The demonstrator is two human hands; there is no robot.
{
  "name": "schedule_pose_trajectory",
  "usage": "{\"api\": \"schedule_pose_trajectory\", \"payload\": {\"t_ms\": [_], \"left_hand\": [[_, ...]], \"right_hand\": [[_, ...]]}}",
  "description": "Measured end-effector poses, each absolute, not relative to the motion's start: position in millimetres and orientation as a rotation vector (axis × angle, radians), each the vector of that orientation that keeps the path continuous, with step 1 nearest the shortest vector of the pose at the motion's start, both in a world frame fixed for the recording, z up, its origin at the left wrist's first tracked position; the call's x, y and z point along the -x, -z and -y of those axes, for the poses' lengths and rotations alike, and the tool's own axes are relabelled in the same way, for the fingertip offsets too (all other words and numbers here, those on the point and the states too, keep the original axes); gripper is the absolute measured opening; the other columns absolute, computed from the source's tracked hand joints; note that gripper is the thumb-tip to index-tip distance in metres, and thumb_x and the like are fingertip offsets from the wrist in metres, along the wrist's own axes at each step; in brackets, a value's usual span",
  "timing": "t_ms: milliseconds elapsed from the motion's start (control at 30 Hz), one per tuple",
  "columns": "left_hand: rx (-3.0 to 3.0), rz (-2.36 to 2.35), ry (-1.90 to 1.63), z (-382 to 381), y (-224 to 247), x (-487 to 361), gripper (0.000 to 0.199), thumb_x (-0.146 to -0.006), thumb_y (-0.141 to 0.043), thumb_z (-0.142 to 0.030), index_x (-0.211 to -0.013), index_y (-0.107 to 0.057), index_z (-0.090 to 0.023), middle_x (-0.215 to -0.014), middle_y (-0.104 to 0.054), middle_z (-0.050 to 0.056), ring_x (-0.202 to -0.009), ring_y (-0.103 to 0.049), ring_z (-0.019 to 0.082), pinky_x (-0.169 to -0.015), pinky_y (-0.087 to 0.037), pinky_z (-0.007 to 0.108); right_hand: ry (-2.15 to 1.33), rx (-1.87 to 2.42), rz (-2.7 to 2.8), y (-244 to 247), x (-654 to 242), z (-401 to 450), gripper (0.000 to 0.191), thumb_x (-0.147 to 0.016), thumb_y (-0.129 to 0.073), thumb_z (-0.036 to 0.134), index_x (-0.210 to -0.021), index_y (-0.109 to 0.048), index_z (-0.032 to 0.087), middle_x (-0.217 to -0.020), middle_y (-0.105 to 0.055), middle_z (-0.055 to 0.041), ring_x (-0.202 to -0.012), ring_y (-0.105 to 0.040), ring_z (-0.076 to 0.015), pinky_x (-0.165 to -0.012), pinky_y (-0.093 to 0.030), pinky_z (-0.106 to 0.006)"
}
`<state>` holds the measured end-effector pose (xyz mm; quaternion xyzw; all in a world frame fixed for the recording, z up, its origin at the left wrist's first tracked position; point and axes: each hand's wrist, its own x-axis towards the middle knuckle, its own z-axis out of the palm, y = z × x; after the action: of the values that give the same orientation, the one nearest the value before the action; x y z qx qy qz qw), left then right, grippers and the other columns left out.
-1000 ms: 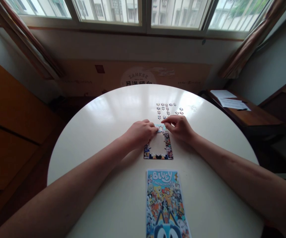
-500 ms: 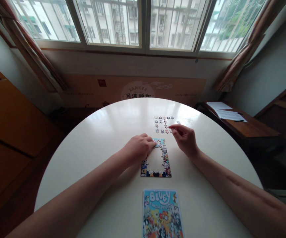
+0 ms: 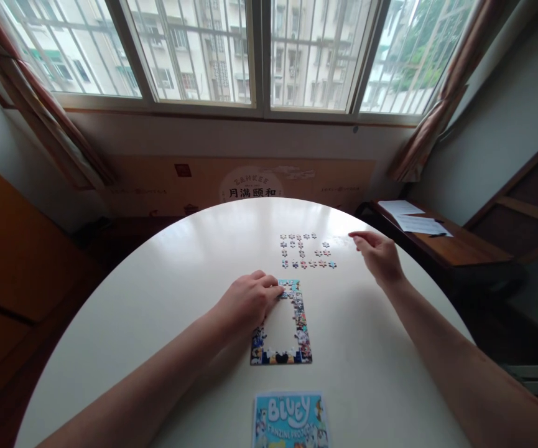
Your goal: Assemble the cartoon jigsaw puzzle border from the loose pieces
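Note:
A partly assembled jigsaw puzzle (image 3: 305, 336) lies on the white table; its border is joined around a bare middle. My left hand (image 3: 252, 302) rests over its upper left side, fingers bent together on the puzzle, hiding that part. Beyond it, loose jigsaw pieces (image 3: 303, 264) lie in rough rows. My right hand (image 3: 379, 256) hovers to the right of these rows, apart from them. Its thumb and index finger are close together, and whatever they may pinch is too small to make out. A blue picture sheet (image 3: 290, 420) lettered "Bluey" lies nearest me, cut off by the lower edge.
The round white table (image 3: 166, 280) has a curved far edge. A printed cardboard panel (image 3: 157, 180) stands behind it, below the barred window (image 3: 203, 56). At the right, a wooden side table (image 3: 474, 246) carries papers (image 3: 418, 224) and dark pens.
My right hand has moved right, away from the loose pieces, uncovering the near row's right end. My left hand stays on the puzzle. The camera view has tilted up and shifted slightly.

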<state>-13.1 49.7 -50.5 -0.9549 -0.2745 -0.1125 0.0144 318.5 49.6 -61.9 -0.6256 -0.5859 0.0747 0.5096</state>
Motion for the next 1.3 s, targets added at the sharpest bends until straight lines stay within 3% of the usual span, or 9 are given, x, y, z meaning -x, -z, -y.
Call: {"api": "schedule_pose_trajectory", "payload": {"t_ms": [133, 467, 800, 1100, 1300], "left_hand": [[2.962, 0.831, 0.354, -50.2, 52.1, 14.6, 0.036, -0.089, -0.05, -0.007, -0.117, -0.069, -0.02, -0.114, -0.071, 0.007, -0.1, -0.061, 0.025, -0.082, -0.055, 0.038], [2.989, 0.834, 0.31, -50.3, 50.9, 14.6, 0.037, -0.089, -0.051, -0.007, -0.12, -0.067, -0.018, -0.114, -0.071, 0.007, -0.101, -0.061, 0.026, -0.082, -0.056, 0.041], [3.011, 0.864, 0.431, -51.8, 54.4, 15.7, 0.036, -0.088, -0.051, -0.005, -0.119, -0.064, -0.018, -0.112, -0.073, 0.006, -0.102, -0.062, 0.024, -0.084, -0.055, 0.04], [3.023, 0.886, 0.476, -55.0, 58.9, 15.3, 0.03, -0.092, -0.053, -0.009, -0.116, -0.067, -0.02, -0.116, -0.072, 0.005, -0.104, -0.061, 0.024, -0.09, -0.053, 0.042], [2.979, 0.901, 0.411, -53.7, 57.0, 14.6, 0.034, -0.086, -0.057, -0.007, -0.115, -0.069, -0.021, -0.114, -0.068, 0.008, -0.099, -0.06, 0.025, -0.083, -0.054, 0.04]], "right_hand": [[-0.311, 1.649, 1.659, 61.4, -320.5, -49.2, 0.023, -0.076, -0.067, 0.032, -0.092, -0.081, 0.022, -0.078, -0.075, -0.0035, -0.062, -0.062, -0.0169, -0.063, -0.049, -0.031], [-0.352, 1.781, 1.992, 64.1, -314.9, -49.0, 0.033, -0.084, -0.062, 0.033, -0.112, -0.076, 0.023, -0.103, -0.073, -0.0061, -0.083, -0.066, -0.0195, -0.076, -0.051, -0.031], [-0.363, 1.835, 1.979, 64.4, -315.3, -47.9, 0.038, -0.085, -0.06, 0.034, -0.119, -0.073, 0.025, -0.105, -0.072, -0.0041, -0.083, -0.065, -0.0185, -0.074, -0.05, -0.03], [-0.369, 1.837, 1.894, 66.1, -313.8, -48.9, 0.034, -0.088, -0.056, 0.036, -0.114, -0.075, 0.025, -0.101, -0.074, -0.004, -0.078, -0.064, -0.018, -0.071, -0.049, -0.03], [-0.335, 1.855, 1.888, 68.8, -315.6, -51.4, 0.034, -0.087, -0.056, 0.037, -0.112, -0.076, 0.024, -0.098, -0.075, -0.0051, -0.08, -0.066, -0.0198, -0.072, -0.049, -0.031]]}}
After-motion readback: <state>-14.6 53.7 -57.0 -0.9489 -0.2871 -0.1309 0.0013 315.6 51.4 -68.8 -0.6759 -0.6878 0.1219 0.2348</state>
